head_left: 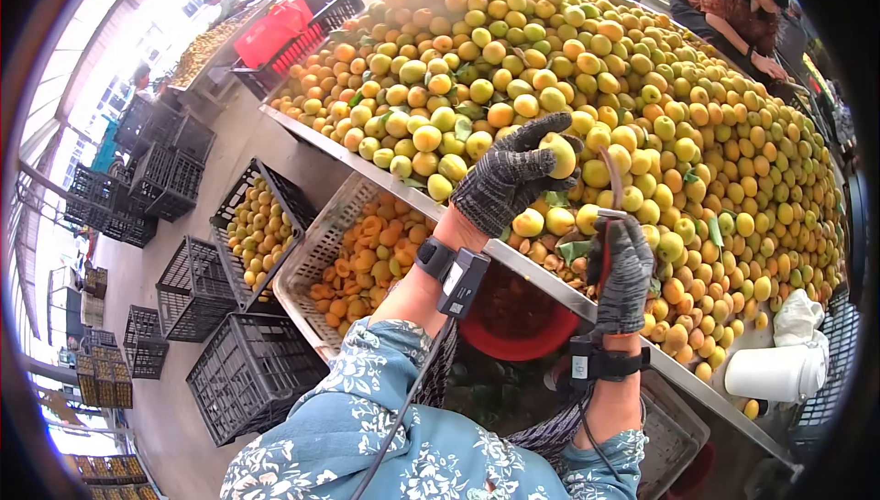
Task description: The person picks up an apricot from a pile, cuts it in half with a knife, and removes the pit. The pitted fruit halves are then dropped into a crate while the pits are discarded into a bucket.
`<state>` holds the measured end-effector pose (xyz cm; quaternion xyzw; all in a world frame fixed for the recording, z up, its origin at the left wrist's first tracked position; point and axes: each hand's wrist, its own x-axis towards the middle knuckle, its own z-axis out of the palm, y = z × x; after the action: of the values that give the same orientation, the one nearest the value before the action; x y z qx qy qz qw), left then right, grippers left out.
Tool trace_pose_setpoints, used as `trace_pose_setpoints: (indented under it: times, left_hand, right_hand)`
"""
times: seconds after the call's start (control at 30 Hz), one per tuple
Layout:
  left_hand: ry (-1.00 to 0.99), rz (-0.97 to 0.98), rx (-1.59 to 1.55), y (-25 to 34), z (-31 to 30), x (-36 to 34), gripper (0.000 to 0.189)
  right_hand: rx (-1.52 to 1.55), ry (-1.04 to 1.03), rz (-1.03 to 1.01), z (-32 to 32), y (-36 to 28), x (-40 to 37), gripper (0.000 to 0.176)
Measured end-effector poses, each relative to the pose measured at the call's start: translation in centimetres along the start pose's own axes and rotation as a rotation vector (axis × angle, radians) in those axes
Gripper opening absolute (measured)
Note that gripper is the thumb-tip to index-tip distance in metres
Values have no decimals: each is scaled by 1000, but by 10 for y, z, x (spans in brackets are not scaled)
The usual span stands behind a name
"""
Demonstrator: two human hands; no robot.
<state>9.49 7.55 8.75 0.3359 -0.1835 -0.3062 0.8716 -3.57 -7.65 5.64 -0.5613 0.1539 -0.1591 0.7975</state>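
Observation:
My left hand (504, 179), in a dark grey knitted glove, pinches a yellow apricot (557, 156) between thumb and fingers, just above the heap. My right hand (625, 280), gloved alike, is wrapped round the handle of a curved knife; its hooked blade (613, 177) points up, apart from the held apricot. Behind both hands spreads a large heap of yellow-orange apricots (513, 51) with some green leaves. Below the left wrist, a pale plastic basket (295, 282) holds opened, orange apricot halves (367, 257).
A metal table edge (683, 367) runs diagonally under my forearms. Beneath it sits a red basin (518, 344). Black crates (257, 372) stand on the floor at left, one with apricots. A white bucket (770, 373) is at right. Another person (733, 5) works across the heap.

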Motion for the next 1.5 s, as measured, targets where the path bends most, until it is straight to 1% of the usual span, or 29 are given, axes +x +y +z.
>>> trace_pose_setpoints:
  times: [0.07, 0.1, 0.13, 0.2, 0.23, 0.33, 0.4, 0.47, 0.53, 0.6, 0.7, 0.77, 0.83, 0.87, 0.9, 0.93, 0.97, 1.0, 1.03, 1.07, 1.1, 1.13, 1.2, 1.27, 1.33, 1.4, 1.43, 1.5]
  left_hand:
    - [-33, 51, 138, -9, -6, -1, 62]
    - [-3, 116, 347, -11, -7, -4, 62]
    - [0, 117, 342, -12, -8, -6, 62]
    - [0, 161, 507, -9, -3, -9, 58]
    - [20, 159, 522, -8, 0, -11, 54]
    - [0, 114, 539, -9, -8, -10, 55]
    - [3, 110, 524, -10, -4, -12, 56]
    - [16, 82, 380, -9, -3, -14, 54]
    - [27, 71, 364, -10, -4, -15, 53]
    - [40, 60, 347, -12, -6, -16, 52]
    - [33, 52, 250, -16, -9, -18, 49]
    - [25, 27, 277, -18, -12, -17, 48]
    - [34, 26, 304, -23, -13, -19, 46]
    - [43, 19, 332, -24, -11, -20, 45]
    - [29, 43, 423, -25, -8, -21, 45]
    - [27, 49, 422, -25, -7, -21, 45]
    - [33, 50, 474, -26, -6, -21, 45]
    - [39, 50, 525, -27, -6, -20, 46]
    - [26, 45, 484, -28, -6, -19, 51]
    - [24, 49, 479, -27, -4, -19, 51]
    - [44, 85, 490, -26, -2, -20, 52]
    - [64, 121, 501, -25, -1, -20, 54]
    - [71, 134, 481, -26, -5, -19, 57]
    - [80, 88, 396, -26, -7, -21, 58]
    - [95, 85, 360, -27, -6, -21, 59]
    - [73, 59, 200, -33, -11, -19, 61]
    - [70, 57, 199, -36, -12, -20, 61]
    - [36, 10, -92, -40, -12, -21, 60]
  right_hand:
    - [8, 7, 22, 4, -2, -7, 17]
    - [-18, -13, -11, 4, 2, -8, 18]
    - [-43, -35, -46, 4, 4, -9, 21]
    - [-37, -28, -31, 12, 2, -17, 19]
    - [-49, -24, -27, 18, -1, -22, 18]
    - [-78, -18, -14, 20, 5, -28, 19]
    - [-142, -11, -138, 22, 10, -29, 20]
    - [-184, -2, -132, 23, 10, -30, 19]
    - [-268, 9, -156, 23, 14, -30, 16]
    - [-282, 17, -174, 28, 17, -31, 16]
    - [-343, 42, -220, 34, 24, -33, 16]
    - [-391, 57, -253, 35, 28, -30, 17]
    - [-536, 86, -422, 36, 31, -27, 17]
    - [-538, 82, -426, 37, 30, -27, 17]
    - [-526, 90, -428, 39, 28, -26, 16]
    - [-514, 98, -430, 40, 26, -26, 16]
    - [-508, 96, -369, 39, 26, -25, 15]
    - [-512, 95, -375, 39, 26, -25, 15]
    - [-512, 92, -381, 39, 26, -24, 16]
    - [-513, 89, -387, 38, 28, -24, 16]
    - [-584, 115, -431, 36, 33, -22, 17]
    - [-589, 112, -432, 36, 34, -22, 17]
    - [-572, 122, -417, 38, 37, -24, 17]
    - [-595, 124, -401, 40, 37, -25, 17]
    - [-574, 116, -382, 44, 35, -26, 16]
    - [-570, 128, -388, 42, 42, -24, 14]
    - [-578, 133, -397, 43, 43, -24, 14]
    - [-558, 128, -412, 46, 44, -25, 13]
